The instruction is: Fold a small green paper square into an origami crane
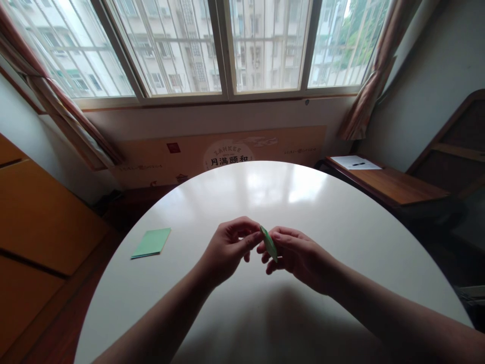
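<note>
Between my two hands, above the white table (159,303), is a small folded piece of green paper (269,244), tilted and seen nearly edge-on. My left hand (234,246) pinches its upper left end between thumb and index finger. From the other side, my right hand (293,253) grips the paper with the thumb on its right face and the fingers curled behind and below. A stack of square green paper (152,241) lies flat on the table to the left, apart from both hands.
Past the round table's far edge stands a printed cardboard panel (151,151) under a barred window (265,45). A wooden side table (413,184) at the right holds a white sheet (344,162) with a dark pen (358,164). An orange-brown cabinet (38,212) stands left.
</note>
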### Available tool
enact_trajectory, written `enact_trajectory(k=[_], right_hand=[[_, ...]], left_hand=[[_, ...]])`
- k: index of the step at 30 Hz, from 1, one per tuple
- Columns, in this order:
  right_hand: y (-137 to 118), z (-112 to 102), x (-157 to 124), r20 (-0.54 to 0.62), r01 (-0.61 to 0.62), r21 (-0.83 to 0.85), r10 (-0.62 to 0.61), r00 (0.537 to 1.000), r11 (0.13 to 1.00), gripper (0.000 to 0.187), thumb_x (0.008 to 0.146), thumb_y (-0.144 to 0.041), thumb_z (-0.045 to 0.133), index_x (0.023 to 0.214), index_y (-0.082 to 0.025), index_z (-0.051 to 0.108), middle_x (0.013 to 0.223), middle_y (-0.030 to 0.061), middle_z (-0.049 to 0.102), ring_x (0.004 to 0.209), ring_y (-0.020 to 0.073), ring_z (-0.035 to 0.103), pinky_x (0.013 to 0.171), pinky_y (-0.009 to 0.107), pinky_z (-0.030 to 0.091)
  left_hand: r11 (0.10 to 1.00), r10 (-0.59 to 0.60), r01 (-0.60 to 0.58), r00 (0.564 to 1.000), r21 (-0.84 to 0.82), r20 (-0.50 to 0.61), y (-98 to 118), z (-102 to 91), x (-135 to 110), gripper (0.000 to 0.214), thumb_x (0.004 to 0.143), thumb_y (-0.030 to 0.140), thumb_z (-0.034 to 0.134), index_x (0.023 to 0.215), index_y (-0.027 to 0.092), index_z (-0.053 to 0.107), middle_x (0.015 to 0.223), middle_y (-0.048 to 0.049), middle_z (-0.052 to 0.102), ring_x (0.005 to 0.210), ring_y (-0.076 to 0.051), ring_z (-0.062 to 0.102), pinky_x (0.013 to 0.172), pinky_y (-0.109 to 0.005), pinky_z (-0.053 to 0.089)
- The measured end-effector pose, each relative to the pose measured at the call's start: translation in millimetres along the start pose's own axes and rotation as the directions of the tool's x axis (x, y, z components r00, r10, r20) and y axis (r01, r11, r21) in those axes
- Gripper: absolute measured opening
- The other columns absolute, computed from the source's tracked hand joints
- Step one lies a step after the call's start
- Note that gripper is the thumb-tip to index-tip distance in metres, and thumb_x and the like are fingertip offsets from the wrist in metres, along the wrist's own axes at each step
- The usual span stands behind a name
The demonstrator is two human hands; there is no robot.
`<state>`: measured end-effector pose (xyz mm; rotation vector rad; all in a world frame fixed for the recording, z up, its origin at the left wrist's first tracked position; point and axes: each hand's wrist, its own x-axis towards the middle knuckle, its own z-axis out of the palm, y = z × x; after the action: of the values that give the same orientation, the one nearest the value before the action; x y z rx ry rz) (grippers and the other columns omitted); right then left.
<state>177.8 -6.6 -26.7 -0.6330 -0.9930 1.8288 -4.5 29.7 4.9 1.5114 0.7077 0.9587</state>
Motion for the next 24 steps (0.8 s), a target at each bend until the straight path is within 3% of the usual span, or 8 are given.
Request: enact_trajectory(k=[7,13,17,21,24], right_hand=[[2.0,1.2,0.4,0.085,-0.112,0.167,0.099,0.991,0.98,0.017,0.085,-0.032,0.075,0.087,-0.017,0.066,0.079,0.003,0.067,0.069,0.014,0.063,0.065,0.028,0.054],[0.3,1.6,-0.1,0.033,-0.092,0.179,0.087,0.996,0.979,0.021,0.077,-0.025,0.083,0.082,-0.019,0.064,0.071,-0.0008,0.064,0.066,0.0118,0.059,0.065,0.025,0.051],[-1.7,3.0,0.6,-0.097,0.073,0.034,-0.069,0.993,0.997,0.023,0.074,-0.025,0.086,0.078,-0.018,0.065,0.071,-0.0016,0.064,0.065,0.0108,0.058,0.064,0.024,0.048],[-0.3,2.9,0.8,-0.239,0.278,-0.222,-0.329,0.914,0.935,0.021,0.073,-0.025,0.087,0.079,-0.019,0.068,0.074,-0.0013,0.066,0.069,0.0127,0.058,0.066,0.025,0.047],[1.2,2.4,-0.3,-0.253,0.3,-0.27,-0.368,0.895,0.915,0.021,0.074,-0.028,0.086,0.083,-0.021,0.069,0.077,-0.0008,0.068,0.072,0.0146,0.061,0.07,0.029,0.049]], left_hand=[[0.999,0.025,-0.025,1.0,-0.019,0.016,-0.2,0.3,0.3,0.026,0.078,0.039,0.078,0.075,0.014,0.071,0.079,-0.0023,0.058,0.059,-0.011,0.055,0.042,-0.019,0.042],[1.0,-0.016,0.016,1.0,-0.007,0.026,0.9,2.4,-0.6,0.028,0.077,0.041,0.079,0.081,0.014,0.072,0.074,-0.0019,0.061,0.055,-0.01,0.053,0.042,-0.019,0.042],[0.998,-0.062,0.062,0.997,-0.003,-0.053,-0.2,2.5,-2.0,0.03,0.082,0.042,0.073,0.092,0.014,0.071,0.061,0.0014,0.057,0.05,-0.009,0.049,0.041,-0.018,0.042],[0.997,-0.042,0.044,0.998,0.066,-0.038,-0.5,4.1,-3.6,0.028,0.082,0.041,0.072,0.087,0.013,0.072,0.064,-0.0009,0.059,0.054,-0.011,0.051,0.04,-0.018,0.044],[0.99,-0.028,0.034,0.999,0.136,-0.045,-0.3,6.8,-4.6,0.023,0.08,0.036,0.074,0.085,0.014,0.073,0.068,-0.0028,0.063,0.057,-0.012,0.052,0.039,-0.018,0.046]])
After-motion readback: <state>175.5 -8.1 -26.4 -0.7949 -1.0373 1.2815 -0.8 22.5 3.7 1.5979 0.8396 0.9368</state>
